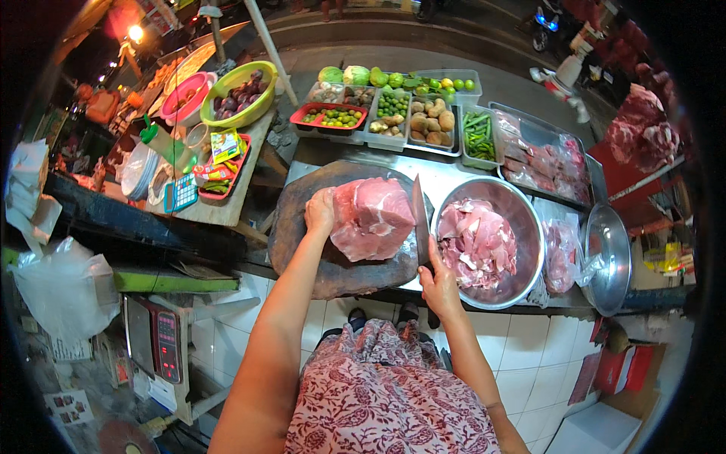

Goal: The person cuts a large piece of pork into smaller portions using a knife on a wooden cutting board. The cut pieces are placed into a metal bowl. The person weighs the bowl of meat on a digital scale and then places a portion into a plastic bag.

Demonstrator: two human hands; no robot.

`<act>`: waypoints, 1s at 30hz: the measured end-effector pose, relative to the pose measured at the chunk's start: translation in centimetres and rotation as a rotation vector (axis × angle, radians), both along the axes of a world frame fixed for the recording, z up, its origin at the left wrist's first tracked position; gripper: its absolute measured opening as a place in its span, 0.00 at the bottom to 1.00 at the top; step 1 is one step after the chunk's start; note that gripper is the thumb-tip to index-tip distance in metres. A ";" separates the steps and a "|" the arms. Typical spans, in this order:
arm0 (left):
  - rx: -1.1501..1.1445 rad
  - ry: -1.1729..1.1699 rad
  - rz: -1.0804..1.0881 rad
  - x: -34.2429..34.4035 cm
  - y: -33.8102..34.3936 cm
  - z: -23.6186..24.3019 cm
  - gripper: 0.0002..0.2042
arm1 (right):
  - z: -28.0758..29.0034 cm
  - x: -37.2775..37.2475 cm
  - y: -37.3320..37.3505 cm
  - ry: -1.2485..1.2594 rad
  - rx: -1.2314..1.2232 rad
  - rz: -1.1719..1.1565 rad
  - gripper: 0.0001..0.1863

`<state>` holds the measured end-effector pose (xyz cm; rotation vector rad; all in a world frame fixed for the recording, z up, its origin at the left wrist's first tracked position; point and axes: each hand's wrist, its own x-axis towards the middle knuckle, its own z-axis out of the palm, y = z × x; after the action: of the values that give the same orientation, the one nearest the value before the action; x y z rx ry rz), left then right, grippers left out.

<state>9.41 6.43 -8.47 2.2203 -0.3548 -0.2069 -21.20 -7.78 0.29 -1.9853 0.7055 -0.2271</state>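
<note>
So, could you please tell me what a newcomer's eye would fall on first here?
Probably the large pink block of meat at the center, on a dark round chopping board, with the left hand against it and the right hand holding a big knife beside it. Next might come the shiny metal bowl of cut meat to its right, then the glowing bulb at upper left.

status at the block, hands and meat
Left hand against meat; right hand gripping knife. Meat on block, blade just right of it. Nothing visibly in the way.

White tiles (pixel 525 344) below a metal-topped counter (pixel 440 172), wooden table (pixel 247 175) and glowing bulb (pixel 135 33) at left
</note>
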 end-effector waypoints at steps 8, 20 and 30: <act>-0.216 -0.036 -0.408 -2.0 -5.4 4.8 0.28 | -1.2 -0.1 0.1 -0.018 -0.077 0.058 0.41; -0.229 0.395 -0.338 -3.6 -5.3 7.1 0.21 | -1.4 -2.3 -2.9 -0.215 0.120 -0.225 0.37; -0.219 0.409 -0.265 -3.4 -5.7 7.3 0.22 | -1.5 -2.1 -0.1 -0.138 0.168 -0.080 0.41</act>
<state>5.96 0.75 -1.20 1.8544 -0.4209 -0.7175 -23.26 -7.86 -1.21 -1.7655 0.6922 -0.3388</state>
